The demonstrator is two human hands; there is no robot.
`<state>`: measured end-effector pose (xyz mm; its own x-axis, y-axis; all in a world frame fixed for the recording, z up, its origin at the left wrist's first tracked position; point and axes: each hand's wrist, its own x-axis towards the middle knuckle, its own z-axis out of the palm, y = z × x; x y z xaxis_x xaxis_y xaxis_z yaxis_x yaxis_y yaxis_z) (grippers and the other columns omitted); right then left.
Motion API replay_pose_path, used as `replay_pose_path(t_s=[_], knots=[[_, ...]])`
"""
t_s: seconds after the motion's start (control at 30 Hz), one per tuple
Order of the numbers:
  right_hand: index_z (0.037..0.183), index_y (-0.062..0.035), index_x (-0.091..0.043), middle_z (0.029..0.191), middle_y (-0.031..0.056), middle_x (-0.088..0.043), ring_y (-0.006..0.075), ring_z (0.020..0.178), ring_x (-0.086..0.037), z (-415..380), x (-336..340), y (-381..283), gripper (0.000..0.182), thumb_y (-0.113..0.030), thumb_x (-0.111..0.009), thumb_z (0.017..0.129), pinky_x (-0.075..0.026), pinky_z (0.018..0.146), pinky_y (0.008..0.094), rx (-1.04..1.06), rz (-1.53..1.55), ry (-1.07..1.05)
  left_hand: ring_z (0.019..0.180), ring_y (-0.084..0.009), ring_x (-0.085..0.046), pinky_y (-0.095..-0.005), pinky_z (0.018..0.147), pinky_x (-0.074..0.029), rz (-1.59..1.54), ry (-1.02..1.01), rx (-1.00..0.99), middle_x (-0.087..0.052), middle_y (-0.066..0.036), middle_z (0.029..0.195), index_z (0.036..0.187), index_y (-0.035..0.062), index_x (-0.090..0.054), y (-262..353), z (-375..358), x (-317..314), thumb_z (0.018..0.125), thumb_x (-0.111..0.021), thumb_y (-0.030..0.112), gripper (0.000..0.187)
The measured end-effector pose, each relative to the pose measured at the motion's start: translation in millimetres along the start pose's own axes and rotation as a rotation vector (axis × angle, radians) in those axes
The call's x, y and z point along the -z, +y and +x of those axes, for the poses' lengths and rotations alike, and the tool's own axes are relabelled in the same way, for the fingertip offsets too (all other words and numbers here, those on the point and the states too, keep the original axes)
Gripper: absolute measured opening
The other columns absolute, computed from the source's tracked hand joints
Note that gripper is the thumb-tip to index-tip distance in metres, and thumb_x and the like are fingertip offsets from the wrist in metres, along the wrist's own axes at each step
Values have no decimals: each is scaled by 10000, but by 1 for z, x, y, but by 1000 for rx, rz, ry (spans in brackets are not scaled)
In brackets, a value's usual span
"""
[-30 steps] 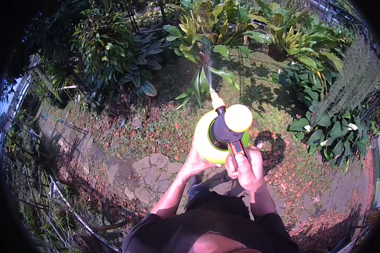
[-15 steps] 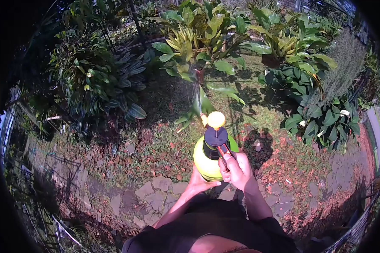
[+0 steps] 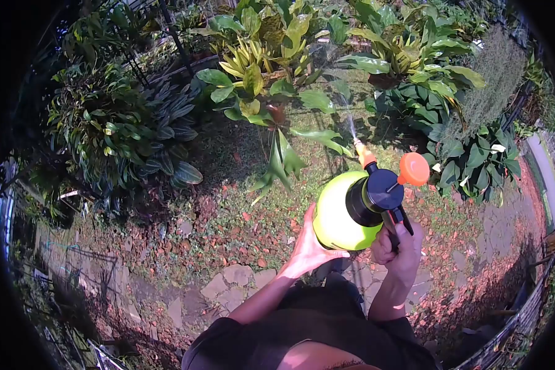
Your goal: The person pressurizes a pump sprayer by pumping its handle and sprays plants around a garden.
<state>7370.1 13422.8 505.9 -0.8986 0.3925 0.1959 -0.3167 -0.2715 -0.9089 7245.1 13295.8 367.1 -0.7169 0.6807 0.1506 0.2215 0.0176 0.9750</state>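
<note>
A yellow-green pump sprayer (image 3: pixel 340 213) with a black top, an orange pump knob (image 3: pixel 414 169) and an orange nozzle (image 3: pixel 364 152) is held out in front of me, tilted to the right. White spray leaves the nozzle toward the plants ahead. My left hand (image 3: pixel 308 250) supports the bottle from its lower left side, palm against it. My right hand (image 3: pixel 403 248) is wrapped round the black handle, with the thumb on top by the lever. Just left of the nozzle hangs a staghorn fern (image 3: pixel 282 161) with broad lobed fronds.
Large leafy plants (image 3: pixel 262 49) stand ahead, with another leafy clump (image 3: pixel 407 52) to their right. A dense dark-leaved bush (image 3: pixel 98 117) is at the left. White-flowered plants (image 3: pixel 481 163) grow at the right. Flat paving stones (image 3: pixel 228 287) and reddish gravel lie near my feet.
Both hands have carried the sprayer to the right and tilted it that way. Its nozzle has swung from the hanging fern toward the right-hand plants, and spray still comes out.
</note>
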Motion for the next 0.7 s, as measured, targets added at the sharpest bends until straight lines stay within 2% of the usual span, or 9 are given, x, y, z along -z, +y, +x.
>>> replay_pose_path(t_s=[0.1,0.17,0.27,0.37,0.4,0.47,0.57,0.6,0.7], knots=[[662,-58,-389,496,0,-348,60,398,-311,17,20,11,356,-196,-382,990,-234,365,233,-58,-30,0,1281,-296,-446,-436,1080,-376,-26,-55,32,-424,-200,1362,1439,-2,-107,-13,9,-6,475,-964,255,1316],[682,-49,-444,514,-12,-380,43,415,-320,26,34,12,349,-204,-400,991,-233,380,223,-129,-27,43,1276,-291,-452,-438,1079,-379,-110,-131,19,-429,-193,1356,1432,-10,-115,-32,22,-17,477,-963,256,1305],[728,-25,-508,533,-25,-410,29,423,-333,44,59,9,322,-196,-422,988,-235,391,217,-218,4,48,1281,-280,-450,-436,1081,-378,-140,-113,11,-437,-182,1357,1432,-12,-127,-53,38,-43,462,-968,275,1316],[720,-23,-499,529,-11,-411,40,416,-337,66,88,-11,328,-195,-419,987,-236,387,221,-153,-14,72,1295,-282,-441,-439,1085,-375,-96,-86,22,-428,-181,1382,1452,5,-137,-31,81,-59,448,-970,284,1334],[719,-19,-498,523,-6,-407,45,411,-336,73,95,-17,330,-200,-421,985,-236,385,225,-72,6,35,1300,-285,-438,-440,1086,-374,-66,-79,25,-424,-180,1391,1459,12,-142,-16,98,-58,444,-971,286,1339],[719,-12,-497,511,4,-399,56,403,-335,86,104,-31,337,-210,-425,981,-234,379,232,87,44,-39,1302,-294,-439,-442,1088,-373,46,-43,-48,-418,-181,1403,1468,24,-152,7,127,-56,433,-972,284,1345],[699,-8,-480,482,12,-374,69,388,-325,112,105,-63,361,-239,-432,972,-232,371,243,142,105,-37,1292,-310,-454,-444,1082,-379,125,-1,-121,-426,-188,1400,1465,27,-182,20,167,-51,419,-968,320,1341],[681,-12,-464,464,5,-356,66,378,-314,121,89,-79,390,-273,-429,970,-233,369,245,126,99,168,1289,-309,-457,-444,1079,-382,155,47,-181,-433,-190,1394,1464,26,-186,30,176,-50,417,-966,332,1341],[690,-27,-455,462,-2,-343,62,366,-289,154,105,-96,392,-291,-408,976,-220,350,244,108,85,-27,1247,-311,-501,-445,1050,-409,126,147,-248,-481,-202,1347,1451,13,-220,38,197,-53,423,-959,364,1313]])
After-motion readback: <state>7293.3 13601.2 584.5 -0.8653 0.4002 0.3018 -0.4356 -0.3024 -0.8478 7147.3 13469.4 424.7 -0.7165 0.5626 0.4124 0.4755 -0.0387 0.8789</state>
